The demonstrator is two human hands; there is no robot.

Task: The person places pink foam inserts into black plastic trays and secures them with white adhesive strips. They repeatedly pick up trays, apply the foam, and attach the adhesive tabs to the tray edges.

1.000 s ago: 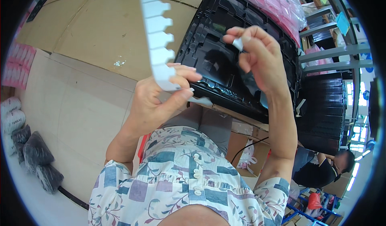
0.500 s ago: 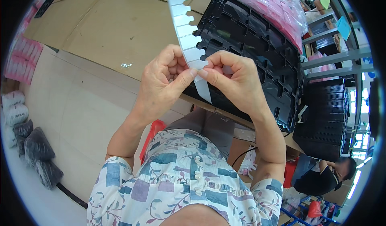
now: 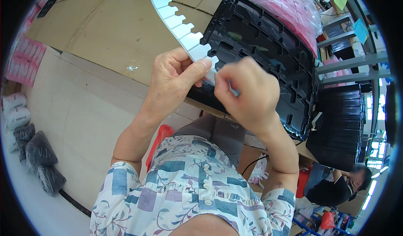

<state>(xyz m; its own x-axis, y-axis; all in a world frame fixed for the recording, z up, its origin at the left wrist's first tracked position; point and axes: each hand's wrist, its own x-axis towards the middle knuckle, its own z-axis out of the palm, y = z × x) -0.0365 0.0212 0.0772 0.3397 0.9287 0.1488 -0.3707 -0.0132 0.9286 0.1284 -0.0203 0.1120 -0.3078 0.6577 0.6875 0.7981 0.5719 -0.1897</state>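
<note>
My left hand [image 3: 172, 82] is closed, pinching a long, pale strip with notched tabs [image 3: 180, 29] between thumb and fingers near its lower end. From that grip the strip curves up and away to the far left, over the cardboard-covered table. Just right of the strip's lower end is my right hand [image 3: 249, 95], its fingers curled in with thumb and forefinger together. It is blurred by motion, and whatever lies in its pinch is hidden. Beneath and beyond my right hand lies a black plastic tray [image 3: 260, 47] with moulded compartments.
Brown cardboard [image 3: 113, 30] covers the table. Pink items in clear plastic [image 3: 285, 15] lie behind the tray. On the right stand a metal rack [image 3: 357, 61] and a stack of black trays [image 3: 336, 127]. A person [image 3: 336, 187] sits at the lower right. Dark bags [image 3: 42, 152] rest at left.
My right hand has come away from the strip, up and slightly right, and is blurred. The strip's far end has swung left while my left hand keeps its grip.
</note>
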